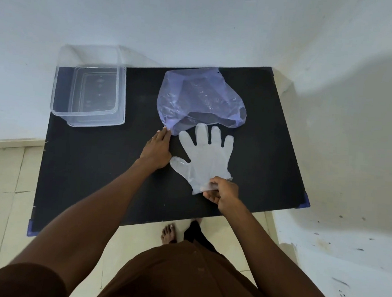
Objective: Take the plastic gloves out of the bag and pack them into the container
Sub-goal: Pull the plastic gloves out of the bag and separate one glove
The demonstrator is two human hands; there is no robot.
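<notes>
A clear plastic glove (205, 156) lies flat on the black table (109, 165), fingers pointing away from me. My right hand (222, 191) pinches its cuff at the near end. Just beyond the glove sits a translucent purple bag (199, 97), its mouth facing me. My left hand (157, 148) rests on the table with its fingertips holding the bag's near left edge. An open clear plastic container (87, 114) stands at the table's far left corner with nothing visible inside.
White walls enclose the table at the back and right. A white ledge (347, 242) stands to the right of the table. Tiled floor and my bare foot (168, 234) show below the table's near edge.
</notes>
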